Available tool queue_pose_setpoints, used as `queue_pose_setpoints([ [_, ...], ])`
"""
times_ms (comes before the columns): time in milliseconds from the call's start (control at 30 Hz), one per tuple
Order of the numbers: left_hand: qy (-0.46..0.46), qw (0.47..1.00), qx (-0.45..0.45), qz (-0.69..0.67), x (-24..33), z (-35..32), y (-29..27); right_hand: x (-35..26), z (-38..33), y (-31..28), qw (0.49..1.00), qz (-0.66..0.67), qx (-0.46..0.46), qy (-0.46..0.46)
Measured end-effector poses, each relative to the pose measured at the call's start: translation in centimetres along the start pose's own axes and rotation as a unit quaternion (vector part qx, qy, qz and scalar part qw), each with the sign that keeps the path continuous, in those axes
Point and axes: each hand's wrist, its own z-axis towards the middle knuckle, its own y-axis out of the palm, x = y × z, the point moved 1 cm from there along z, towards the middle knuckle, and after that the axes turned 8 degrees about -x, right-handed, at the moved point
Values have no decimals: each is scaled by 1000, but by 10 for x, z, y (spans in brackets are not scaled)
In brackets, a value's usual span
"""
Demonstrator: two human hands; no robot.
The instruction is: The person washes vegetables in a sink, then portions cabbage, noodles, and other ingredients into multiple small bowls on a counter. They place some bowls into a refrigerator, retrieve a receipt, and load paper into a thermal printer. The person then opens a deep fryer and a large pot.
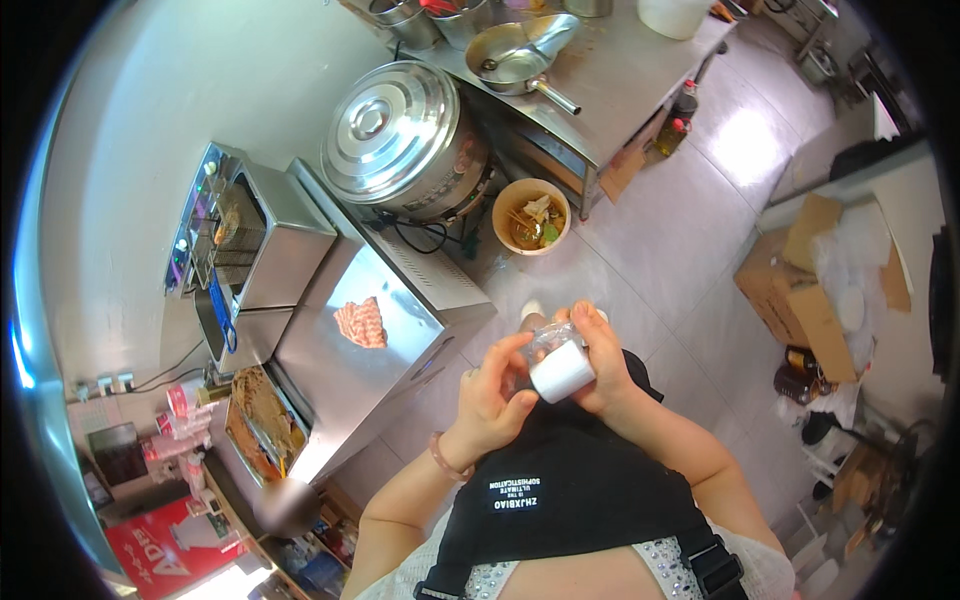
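Note:
Both hands are in front of my black apron [570, 470], around a small white cylinder [562, 374] with clear plastic film [548, 338] at its far end. My right hand [606, 368] grips the cylinder's right side, thumb and fingers bent round it. On the left side, the curled fingers of my left hand [492, 392] hold the film, with the thumb beside the cylinder. Whether the film wraps the cylinder or is a separate piece, I cannot tell. A pinkish ridged slab, like minced meat [362, 323], lies on the steel counter [365, 275] to the left.
A large lidded steel pot [390, 130] stands beyond the counter. Near it, a bucket [533, 250] with food scraps sits on the floor. A fryer [270, 235] with wire baskets is at the left. Upper table: a steel pan [505, 70]. Right: an open cardboard box [785, 290].

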Motion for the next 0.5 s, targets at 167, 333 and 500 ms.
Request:
queue_pose_setpoints([
  [167,82,973,36,213,5,68,4,-29,55,1,990,-92,20,-103],
  [333,26,990,113,81,-41,124,-1,-61,108,28,953,-163,64,-247],
  [500,123,933,336,-49,-76,202,-20,-73,158,20,951,-241,10,-194],
])
